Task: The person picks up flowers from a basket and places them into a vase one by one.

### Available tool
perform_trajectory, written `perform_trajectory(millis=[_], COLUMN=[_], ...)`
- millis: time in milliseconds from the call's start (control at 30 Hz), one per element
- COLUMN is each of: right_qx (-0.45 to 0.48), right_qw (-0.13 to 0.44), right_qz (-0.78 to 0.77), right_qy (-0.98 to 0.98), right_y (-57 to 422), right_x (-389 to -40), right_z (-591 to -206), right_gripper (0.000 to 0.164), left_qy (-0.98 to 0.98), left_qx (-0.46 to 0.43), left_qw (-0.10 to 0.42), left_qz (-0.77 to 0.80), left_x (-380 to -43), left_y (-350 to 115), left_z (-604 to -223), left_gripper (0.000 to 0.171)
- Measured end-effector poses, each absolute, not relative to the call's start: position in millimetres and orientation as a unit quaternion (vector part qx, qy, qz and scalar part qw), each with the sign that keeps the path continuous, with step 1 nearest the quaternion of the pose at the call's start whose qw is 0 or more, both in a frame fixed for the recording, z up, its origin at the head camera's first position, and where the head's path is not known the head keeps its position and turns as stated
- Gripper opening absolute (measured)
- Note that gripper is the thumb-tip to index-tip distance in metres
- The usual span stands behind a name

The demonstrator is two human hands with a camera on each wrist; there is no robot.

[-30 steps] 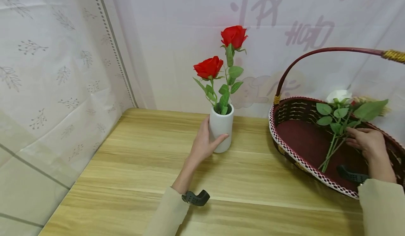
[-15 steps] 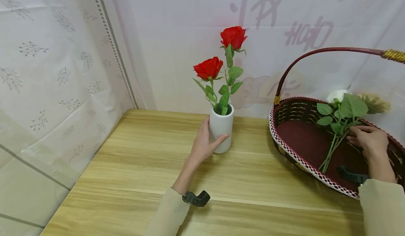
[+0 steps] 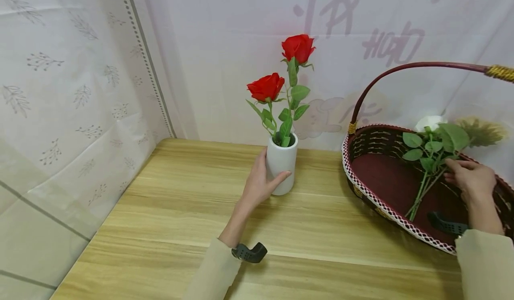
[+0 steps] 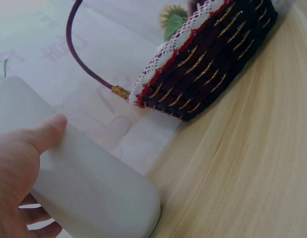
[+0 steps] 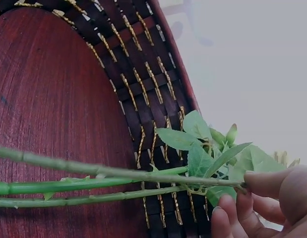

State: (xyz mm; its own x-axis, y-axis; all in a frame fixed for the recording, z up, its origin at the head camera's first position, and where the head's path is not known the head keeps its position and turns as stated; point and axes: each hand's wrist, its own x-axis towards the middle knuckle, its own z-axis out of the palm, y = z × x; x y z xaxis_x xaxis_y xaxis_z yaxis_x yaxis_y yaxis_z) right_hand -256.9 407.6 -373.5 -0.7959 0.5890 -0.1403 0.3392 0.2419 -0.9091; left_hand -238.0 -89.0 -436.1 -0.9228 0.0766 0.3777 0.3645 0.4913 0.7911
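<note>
The fingers of my left hand (image 3: 258, 180) are curled around the pale vase (image 3: 282, 160), thumb across its near side, and it stands upright on the surface (image 3: 160, 219). If that grip pushed sideways, the vase could tip, I think, since two tall red roses (image 3: 266, 87), rising above my left fingers, put the weight up high. To the right, well apart from it, the fingers of my right hand (image 3: 474, 179) pinch a thin stem (image 5: 118, 172) over the basket (image 3: 381, 170). It's only a fingertip pinch, so the stem could turn or slip out. Other stems (image 5: 44, 187) run close beside it, to the left of those fingers, and leaves crowd right up to my fingertips; pulling hard might snag them and drag the lot along.

As for the rest, a leaf-printed cloth (image 3: 60, 94) hangs well to the left of my left fingers. Between my two hands comes the basket's lacy left rim, a low wall. Its handle (image 3: 421, 63) arches above and beyond my right fingers. Just past them are a white flower (image 3: 429, 122) and a blurred tan bloom (image 3: 482, 131).
</note>
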Motion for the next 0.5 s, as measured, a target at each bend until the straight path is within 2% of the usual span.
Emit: perform_trajectory(millis=[500], right_qx=[-0.263], right_qw=[0.211], right_qz=[0.652], right_qy=[-0.679], right_y=[402.1], right_x=[-258.0], right_z=[-366.3], right_gripper=[0.01], left_qy=[-0.852], left_qx=[-0.128], left_qw=[0.14], left_qz=[-0.488], left_x=[-239.4], left_y=[-89.1], left_z=[-437.0], left_gripper=[0.091])
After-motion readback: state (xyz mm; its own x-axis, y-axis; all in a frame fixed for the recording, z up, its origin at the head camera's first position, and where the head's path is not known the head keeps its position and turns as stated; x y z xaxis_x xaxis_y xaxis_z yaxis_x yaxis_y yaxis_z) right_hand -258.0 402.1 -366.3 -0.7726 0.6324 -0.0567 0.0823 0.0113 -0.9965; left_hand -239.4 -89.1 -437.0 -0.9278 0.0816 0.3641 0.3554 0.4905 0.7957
